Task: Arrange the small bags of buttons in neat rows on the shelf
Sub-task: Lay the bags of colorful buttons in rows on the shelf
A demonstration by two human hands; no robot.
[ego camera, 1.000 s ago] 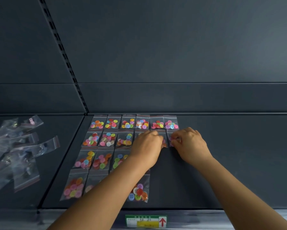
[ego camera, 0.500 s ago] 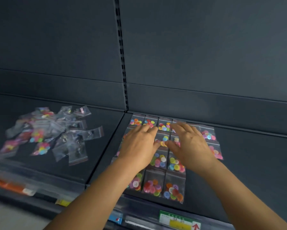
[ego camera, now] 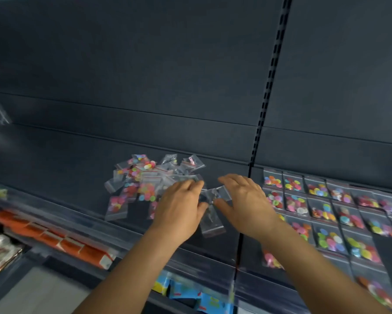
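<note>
Hands (ego camera: pixel 181 209) now over loose pile (ego camera: pixel 149 180)

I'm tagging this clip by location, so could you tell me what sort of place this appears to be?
Most likely a retail shop aisle. The dark metal shelf has a slotted upright for adjustable shelving, small bags of buttons lie in display rows, and packaged goods sit on the shelf below.

head-worn view, angled down, close over shelf (ego camera: pixel 145 225)

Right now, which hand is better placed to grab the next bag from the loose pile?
Left. The left hand already overlaps the loose pile; the right hand hovers at its right edge.
</note>
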